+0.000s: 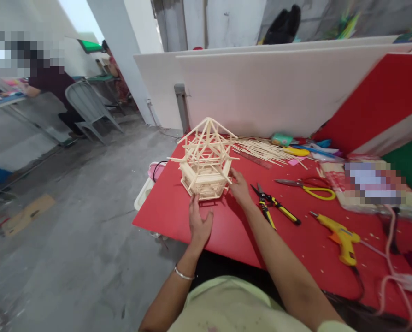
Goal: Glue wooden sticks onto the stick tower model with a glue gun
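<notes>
A pavilion model (208,174) built of pale wooden sticks stands upright on the red tabletop, with a pointed open-frame roof over a many-sided base. My left hand (200,223) is at its near left corner, fingers stretched and thumb apart, the fingertips against the base. At the model's right side, my right hand (239,188) has its fingers closed on the lower edge; part of the grip is hidden. Right of that hand lie yellow-and-black pliers (273,203), their handles apart.
Loose sticks (261,151) lie behind the model by a ruler (257,160). Yellow-handled scissors (306,188) and a yellow glue gun (340,237) with its cable rest at right. White boards (261,92) stand behind the table. A person (52,80) sits far left near a grey chair (90,103).
</notes>
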`<state>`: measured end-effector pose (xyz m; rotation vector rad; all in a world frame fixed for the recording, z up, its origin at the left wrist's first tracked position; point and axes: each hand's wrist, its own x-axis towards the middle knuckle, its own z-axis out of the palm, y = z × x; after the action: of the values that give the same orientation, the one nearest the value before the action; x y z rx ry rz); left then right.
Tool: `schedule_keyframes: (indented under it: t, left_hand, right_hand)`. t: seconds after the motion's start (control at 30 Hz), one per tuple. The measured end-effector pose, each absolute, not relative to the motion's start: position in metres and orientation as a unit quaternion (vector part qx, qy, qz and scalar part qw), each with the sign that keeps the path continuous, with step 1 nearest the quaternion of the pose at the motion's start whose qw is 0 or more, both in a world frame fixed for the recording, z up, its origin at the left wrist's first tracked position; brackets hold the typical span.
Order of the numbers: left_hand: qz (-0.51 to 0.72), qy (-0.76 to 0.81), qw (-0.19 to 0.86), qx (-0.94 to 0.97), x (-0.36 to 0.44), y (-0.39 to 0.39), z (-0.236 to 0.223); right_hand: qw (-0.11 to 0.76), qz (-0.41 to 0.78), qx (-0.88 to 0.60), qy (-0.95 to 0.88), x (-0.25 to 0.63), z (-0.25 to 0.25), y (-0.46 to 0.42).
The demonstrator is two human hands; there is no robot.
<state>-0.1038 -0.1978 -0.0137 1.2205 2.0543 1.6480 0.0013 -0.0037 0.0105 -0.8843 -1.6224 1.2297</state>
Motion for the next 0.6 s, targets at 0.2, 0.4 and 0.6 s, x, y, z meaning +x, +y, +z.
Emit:
schedule_keyframes:
  t: [0.2, 0.4, 0.6]
  left_hand:
    - [0.554, 0.702, 0.113, 0.434, -0.101, -0.199, -0.01]
    - [0.583, 0.702, -0.027, 0.408, -0.096, -0.205, 0.003]
    - [0.578, 0.592, 0.148, 0.542, -0.056, -0.181, 0.035]
  right_hand:
    - [0.375, 0.36, -0.407, -0.751, 0.001, 0.02, 0.012]
    - [0.263, 0.265, -0.451, -0.81, 0.039, 0.034, 0.03]
    - [0.133, 0.152, -0.57, -0.796, 0.113, 0.049, 0.084]
